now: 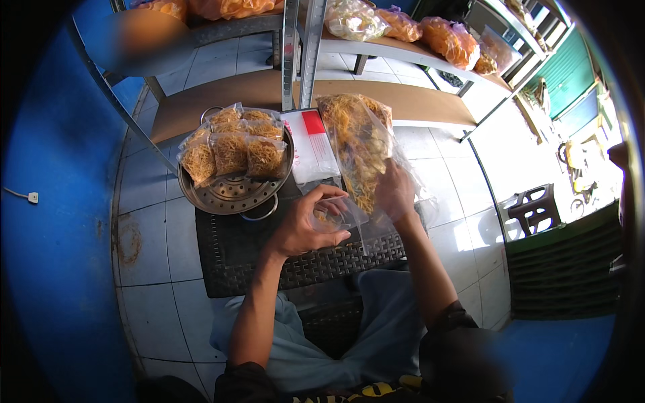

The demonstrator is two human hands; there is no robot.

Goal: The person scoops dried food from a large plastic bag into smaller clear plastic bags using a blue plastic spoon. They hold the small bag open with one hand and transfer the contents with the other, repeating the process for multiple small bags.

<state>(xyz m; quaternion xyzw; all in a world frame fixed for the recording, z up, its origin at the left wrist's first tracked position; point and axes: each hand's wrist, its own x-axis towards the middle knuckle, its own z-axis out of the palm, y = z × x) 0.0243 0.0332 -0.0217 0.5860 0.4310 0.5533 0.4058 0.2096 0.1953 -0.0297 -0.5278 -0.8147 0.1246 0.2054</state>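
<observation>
My left hand [302, 221] holds a small clear plastic bag [325, 214], its thumb and fingers curved around the spread mouth. A little of the yellow-brown snack shows inside it. My right hand [395, 191] reaches into a large clear plastic bag [359, 146] of thin fried snack sticks; its fingertips are partly hidden, so what they grip cannot be told. Left of the hands, several filled small bags [231, 153] stand in a perforated metal steamer tray [234, 194]. A pack of clear plastic bags [312, 151] with a red panel lies between the tray and the large bag.
Everything rests on a black woven-rattan table [302, 272] before my knees. Behind it stands a metal shelf rack [308, 55] with orange-filled bags [448, 43] on its upper boards. A blue wall [60, 151] is at left, and a dark plastic stool [534, 209] stands at right.
</observation>
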